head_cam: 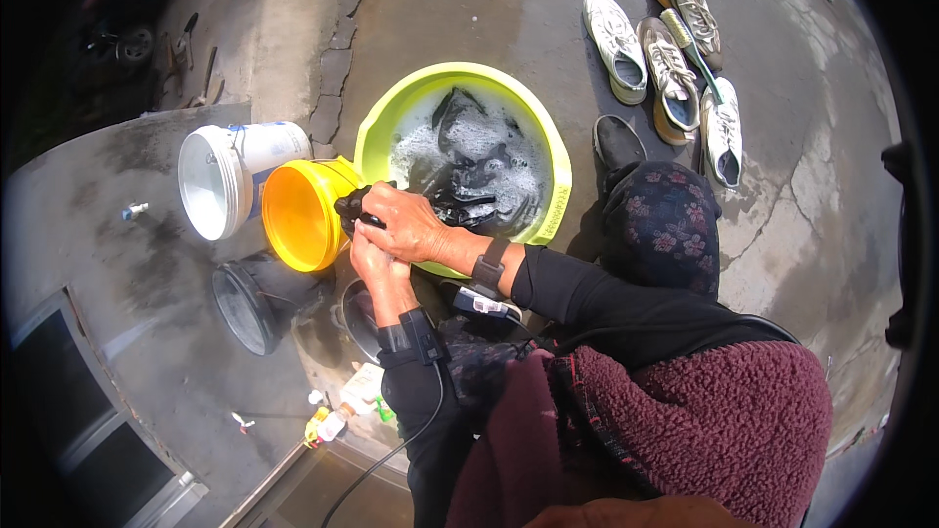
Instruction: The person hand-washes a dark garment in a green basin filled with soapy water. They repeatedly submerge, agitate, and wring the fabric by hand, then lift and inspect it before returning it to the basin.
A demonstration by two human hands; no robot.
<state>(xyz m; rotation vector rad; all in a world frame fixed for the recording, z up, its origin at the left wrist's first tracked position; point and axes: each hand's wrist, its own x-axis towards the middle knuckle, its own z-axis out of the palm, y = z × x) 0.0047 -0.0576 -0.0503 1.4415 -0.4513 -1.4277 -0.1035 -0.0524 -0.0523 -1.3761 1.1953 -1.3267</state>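
Note:
A lime-green plastic basin holds foamy water with dark wet cloth in it. My left hand and my right hand meet above the basin's left rim, closed around a bunched black wet cloth. Some of my fingers are hidden by the hands' overlap. Just beyond the bunched cloth stands a yellow bucket. Both wrists wear dark straps, one with a cable.
A white bucket and a dark grey bucket stand at left. Several pale sneakers lie at upper right, with a scrub brush on them. Bottles stand at lower left. The concrete ground is cracked.

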